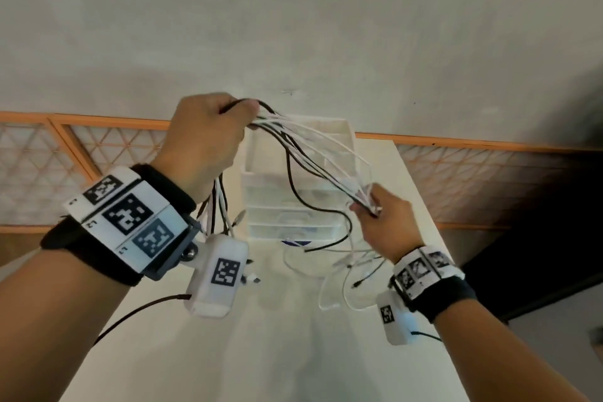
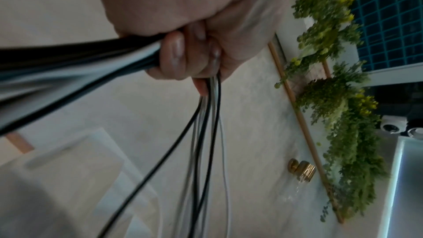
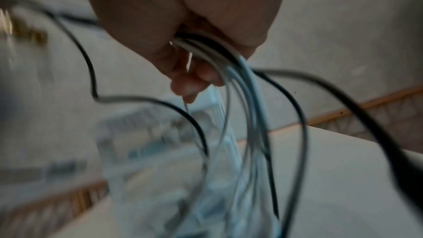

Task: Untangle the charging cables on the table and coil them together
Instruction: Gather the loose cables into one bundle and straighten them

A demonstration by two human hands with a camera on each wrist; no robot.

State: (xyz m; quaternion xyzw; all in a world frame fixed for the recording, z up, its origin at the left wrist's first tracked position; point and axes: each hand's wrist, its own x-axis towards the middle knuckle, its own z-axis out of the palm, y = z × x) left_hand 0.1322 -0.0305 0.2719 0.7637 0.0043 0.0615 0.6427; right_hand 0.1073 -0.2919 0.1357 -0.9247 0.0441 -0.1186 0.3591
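Left hand (image 1: pixel 208 140) and right hand (image 1: pixel 385 222) each fist the cables (image 1: pixel 313 153) above the drawers (image 1: pixel 293 202); limp, light, tangle-prone: grip bundled midsection

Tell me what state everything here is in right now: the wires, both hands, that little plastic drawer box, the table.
Left hand: raised, gripping the bundle.
Right hand: lower, gripping the same bundle further along.
Charging cables: black and white, gathered and stretched between the hands; loose ends hang down, some resting on the table; not yet coiled.
Drawer box: upright on the table behind the cables; whether its drawers are shut is unclear.
Table: white, carrying the box and cable ends.
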